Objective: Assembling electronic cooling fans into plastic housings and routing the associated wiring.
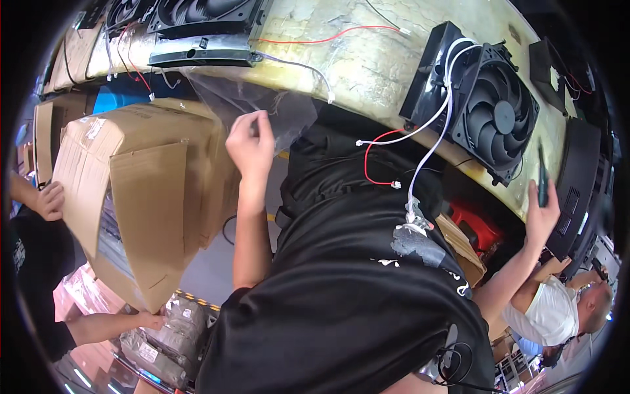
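My left hand [251, 141] is closed at the near edge of a clear plastic bag [289, 111], thumb and fingers pinched together on the film. The bag stretches up to the bench edge. Near the bench's right end, my right hand [543, 213] grips a slim dark screwdriver-like tool [543, 180], its thin end pointing away from me. Left of that hand, a black fan [502, 118] in a black housing [430, 75] lies at the bench edge. White and red cables [430, 161] with small white plugs hang from it toward my black shirt.
More black fan units [203, 26] stand at the far left of the yellowish bench [354, 65]. A co-worker's hand [49, 200] holds a large open cardboard box [154, 210] on my left. A black panel [574, 190] borders the right side. Another person [554, 308] is behind it.
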Demonstrator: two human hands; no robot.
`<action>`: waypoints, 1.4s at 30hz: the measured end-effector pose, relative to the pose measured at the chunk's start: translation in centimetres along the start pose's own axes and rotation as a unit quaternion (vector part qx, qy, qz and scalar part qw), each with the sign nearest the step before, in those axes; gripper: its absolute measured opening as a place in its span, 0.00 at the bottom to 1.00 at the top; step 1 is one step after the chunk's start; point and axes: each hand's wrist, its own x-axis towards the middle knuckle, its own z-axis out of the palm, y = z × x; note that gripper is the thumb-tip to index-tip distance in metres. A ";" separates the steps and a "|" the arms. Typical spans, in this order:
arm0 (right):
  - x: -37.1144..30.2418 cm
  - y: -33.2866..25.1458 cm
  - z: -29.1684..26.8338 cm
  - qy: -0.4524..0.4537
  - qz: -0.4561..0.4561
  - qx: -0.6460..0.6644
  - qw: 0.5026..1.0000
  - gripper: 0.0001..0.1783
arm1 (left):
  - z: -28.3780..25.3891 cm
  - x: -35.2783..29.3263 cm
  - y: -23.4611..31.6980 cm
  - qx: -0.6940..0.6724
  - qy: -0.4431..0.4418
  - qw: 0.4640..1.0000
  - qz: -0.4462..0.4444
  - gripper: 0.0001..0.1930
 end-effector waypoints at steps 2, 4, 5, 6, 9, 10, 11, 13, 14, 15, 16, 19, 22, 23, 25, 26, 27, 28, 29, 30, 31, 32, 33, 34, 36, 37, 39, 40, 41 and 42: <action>0.8 -0.1 1.3 0.020 -0.026 -0.102 0.994 0.32 | 2.2 1.2 -2.8 0.045 -0.050 0.998 0.004 0.08; -0.1 -3.7 1.7 0.088 -0.119 -0.131 0.980 0.36 | 5.2 2.5 -7.1 0.139 -0.120 0.981 -0.060 0.13; 0.0 -4.7 1.4 0.110 -0.152 -0.061 0.980 0.36 | 6.9 3.6 -8.8 0.134 -0.148 0.976 -0.091 0.16; -0.3 -6.5 1.6 0.122 -0.198 0.054 0.971 0.32 | 7.8 4.4 -10.1 0.116 -0.149 0.980 -0.065 0.17; -1.8 -14.9 3.3 0.080 -0.392 0.129 0.907 0.33 | 8.1 3.3 -14.8 0.003 0.013 0.999 0.035 0.18; -1.6 -16.8 2.5 0.035 -0.445 -0.003 0.895 0.38 | 8.2 3.5 -7.8 0.135 -0.122 0.983 0.031 0.18; -1.8 -18.2 3.4 -0.018 -0.464 -0.034 0.885 0.42 | 6.2 3.2 -5.4 0.146 -0.167 0.975 -0.005 0.16; -1.9 -19.9 4.9 -0.063 -0.487 -0.075 0.868 0.48 | 0.5 2.1 -1.0 0.244 -0.288 0.926 0.007 0.09; -1.4 -19.5 6.3 -0.029 -0.498 -0.124 0.858 0.48 | -1.9 1.3 0.5 0.215 -0.304 0.926 0.059 0.08; -1.0 -18.6 7.1 0.001 -0.495 -0.181 0.850 0.48 | -4.1 1.7 4.8 0.181 -0.352 0.916 0.071 0.11; -1.0 -18.7 7.2 0.006 -0.506 -0.186 0.842 0.47 | -7.1 2.4 9.2 0.108 -0.379 0.915 0.081 0.13; -0.5 -17.6 6.6 0.042 -0.542 -0.229 0.808 0.45 | -10.7 5.1 21.9 -0.083 -0.407 0.902 0.115 0.19; 1.2 -16.4 4.2 0.005 -0.556 -0.218 0.802 0.46 | -4.8 12.9 28.7 -0.082 -0.256 0.910 0.315 0.17; 1.8 -16.6 3.1 -0.019 -0.557 -0.172 0.812 0.46 | -1.7 16.8 29.3 -0.247 -0.280 0.901 0.222 0.17; 2.9 -16.3 1.0 -0.016 -0.560 -0.142 0.816 0.45 | 5.5 25.1 30.1 -0.231 -0.160 0.944 0.173 0.22; 3.6 -16.2 0.5 -0.002 -0.560 -0.108 0.822 0.41 | 8.6 27.3 30.2 -0.287 -0.153 0.940 0.102 0.23; 4.3 -15.6 0.1 -0.004 -0.551 -0.112 0.827 0.41 | 10.6 27.9 30.9 -0.339 -0.150 0.928 0.026 0.24; 4.9 -15.1 -0.1 -0.001 -0.557 -0.066 0.828 0.41 | 11.9 28.4 30.7 -0.341 -0.158 0.927 0.021 0.24; 5.2 -15.0 -0.1 0.001 -0.564 -0.018 0.826 0.40 | 12.8 28.9 30.1 -0.336 -0.151 0.927 0.065 0.24; 5.2 -14.6 -0.1 0.015 -0.561 -0.002 0.828 0.40 | 13.5 28.6 29.7 -0.332 -0.145 0.926 0.104 0.24; 5.1 -14.1 -0.1 0.006 -0.550 -0.005 0.835 0.40 | 14.2 27.3 30.5 -0.332 -0.158 0.925 0.094 0.24; 5.0 -13.8 -0.1 0.017 -0.560 -0.024 0.828 0.40 | 14.5 26.0 31.2 -0.355 -0.170 0.915 0.095 0.24; 4.9 -13.7 0.2 0.036 -0.567 -0.041 0.822 0.40 | 14.1 24.8 32.1 -0.375 -0.182 0.903 0.104 0.23; 4.6 -13.8 0.4 0.025 -0.567 -0.046 0.822 0.39 | 14.3 23.5 32.7 -0.386 -0.203 0.894 0.100 0.23; 4.1 -13.5 3.3 0.082 -0.591 -0.092 0.797 0.30 | 12.8 20.4 32.8 -0.407 -0.256 0.875 0.064 0.24; 3.5 -13.8 4.1 0.117 -0.602 -0.110 0.782 0.24 | 12.1 19.6 32.6 -0.394 -0.264 0.878 0.070 0.25; 3.0 -14.0 5.4 0.142 -0.604 -0.085 0.780 0.18 | 12.0 18.4 32.2 -0.370 -0.270 0.885 0.082 0.27; 2.6 -14.0 6.1 0.161 -0.606 -0.082 0.775 0.18 | 12.1 18.2 32.7 -0.360 -0.285 0.884 0.087 0.28; 2.3 -13.4 6.7 0.181 -0.607 -0.082 0.770 0.17 | 12.7 17.8 33.8 -0.352 -0.303 0.881 0.095 0.30; 1.9 -13.2 6.8 0.187 -0.602 -0.080 0.772 0.17 | 13.4 17.9 35.0 -0.356 -0.310 0.875 0.110 0.30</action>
